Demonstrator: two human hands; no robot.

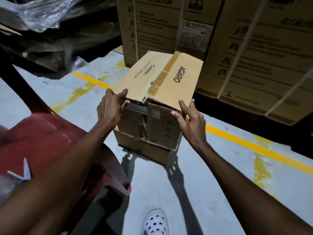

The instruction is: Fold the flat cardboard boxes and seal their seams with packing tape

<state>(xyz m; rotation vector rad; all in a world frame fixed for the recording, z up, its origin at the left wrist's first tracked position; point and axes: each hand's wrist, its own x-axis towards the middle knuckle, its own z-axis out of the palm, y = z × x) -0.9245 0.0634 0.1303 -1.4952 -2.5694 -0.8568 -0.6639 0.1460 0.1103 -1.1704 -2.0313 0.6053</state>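
Nearest me, at the bottom edge, I see a white perforated shoe (155,221) on the grey floor (194,192), and to my left the seat of a dark red plastic chair (50,141).

Both of my forearms reach forward to the cardboard box (159,82), which stands on the floor straight ahead, on top of a lower piece of cardboard (144,148). My left hand (111,107) grips the near left corner of the box's top: the thumb lies on the upper face and the fingers (125,104) curl under the flap edge. My right hand (189,119) holds the near right corner, thumb pressed to the front face and fingers wrapped around the side edge, only partly visible. The box's top flaps are closed, with a strip of brown tape (162,75) running along the middle seam; the near end of that seam is torn and ragged. The top reads "AGARO" on the right flap.

A yellow floor line (254,146) passes behind the box. Farther back, close behind the box, stand large stacked cartons (254,48) bound with white strapping and printed with caution marks. At far upper left lies crumpled clear plastic wrap (33,16).
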